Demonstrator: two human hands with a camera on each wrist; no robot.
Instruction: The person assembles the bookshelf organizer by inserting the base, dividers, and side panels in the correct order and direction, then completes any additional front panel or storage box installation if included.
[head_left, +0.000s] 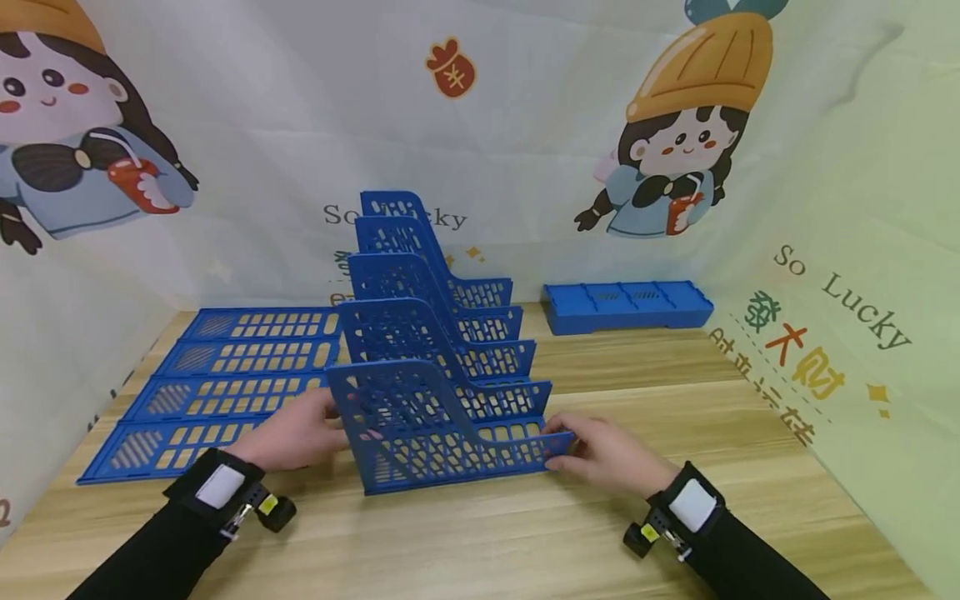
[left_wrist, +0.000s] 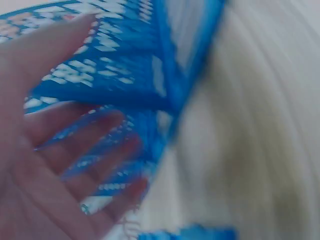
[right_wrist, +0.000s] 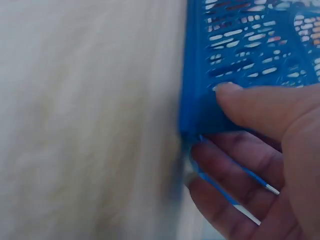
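Note:
A blue plastic file rack (head_left: 450,450) with several upright perforated dividers stands on the wooden table in the middle of the head view. My right hand (head_left: 611,454) pinches the low front corner of its nearest divider. In the right wrist view, the thumb (right_wrist: 250,105) lies on one face of that blue panel and the fingers are on the other side. At the rack's left edge is my left hand (head_left: 292,429), its fingertips partly hidden behind the nearest divider. The left wrist view is blurred; there the fingers (left_wrist: 95,150) are spread and fairly straight beside the blue lattice.
Several flat blue perforated panels (head_left: 180,417) lie in a row on the table (head_left: 465,550) to the left. A long, low blue slotted piece (head_left: 630,308) sits at the back right. A printed cloth (head_left: 525,150) hangs behind and along the sides.

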